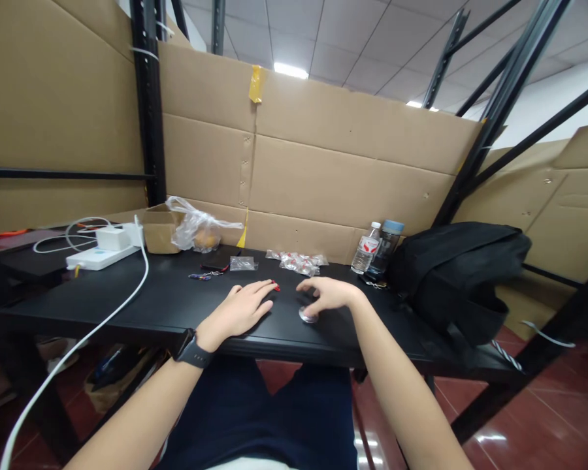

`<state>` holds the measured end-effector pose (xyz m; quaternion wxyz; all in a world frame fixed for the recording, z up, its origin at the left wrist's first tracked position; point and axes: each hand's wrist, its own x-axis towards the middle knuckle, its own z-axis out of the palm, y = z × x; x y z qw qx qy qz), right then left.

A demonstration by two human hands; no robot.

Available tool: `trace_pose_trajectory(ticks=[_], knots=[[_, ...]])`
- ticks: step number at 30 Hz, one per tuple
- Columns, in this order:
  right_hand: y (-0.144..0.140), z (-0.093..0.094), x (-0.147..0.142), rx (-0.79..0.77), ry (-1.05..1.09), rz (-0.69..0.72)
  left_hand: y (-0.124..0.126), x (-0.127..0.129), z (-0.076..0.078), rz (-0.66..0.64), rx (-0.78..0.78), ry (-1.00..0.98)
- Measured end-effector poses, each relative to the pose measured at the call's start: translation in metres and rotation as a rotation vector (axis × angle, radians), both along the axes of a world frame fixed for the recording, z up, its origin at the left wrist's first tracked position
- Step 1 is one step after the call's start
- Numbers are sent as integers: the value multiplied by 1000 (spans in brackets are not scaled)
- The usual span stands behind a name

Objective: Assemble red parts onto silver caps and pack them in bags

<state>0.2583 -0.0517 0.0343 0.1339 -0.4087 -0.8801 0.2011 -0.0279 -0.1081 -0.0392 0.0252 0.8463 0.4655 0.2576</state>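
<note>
My left hand [240,307] lies palm down on the black table [171,307], fingers stretched out. Its fingertips meet a small red item [276,286], partly hidden and too small to name. To the right, my right hand [330,294] arches over the tabletop with thumb and fingers apart. A small round silvery disc [307,317] is right under its thumb tip; whether they touch, I cannot tell. Beyond both hands lies a pile of small clear packets with red and white contents [301,262]. A flat clear packet [244,263] is left of that pile.
At the left are a white power strip [98,256] with a long white cable, a cardboard box [161,232] and a knotted plastic bag [200,228]. A phone-like black object [215,264] lies nearby. Two bottles [367,248] and a black backpack [455,274] stand right; cardboard walls the back.
</note>
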Motion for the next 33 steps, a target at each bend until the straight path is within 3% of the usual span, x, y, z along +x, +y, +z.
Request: trace_pose_trajectory(ticks=[3,6,13,18,21,27,33], knots=[[-33,-7,12,49,16,26,0,9,-2,0,-17,-15],[-51,-20,12,122,97,-32,0,14,-1,37,-1,-4],[-57,-34,7,177,167,-110,-4,12,7,115,70,15],[-66,-38,5,246,302,-191,-1,5,10,207,-2,-55],[-75,-39,-3,272,452,-222,-4,7,13,156,-4,-166],[-82,-46,-37,281,665,-183,-7,22,14,-68,-101,-576],[-87,-56,-62,291,863,-235,-5,29,11,-141,-119,-838]])
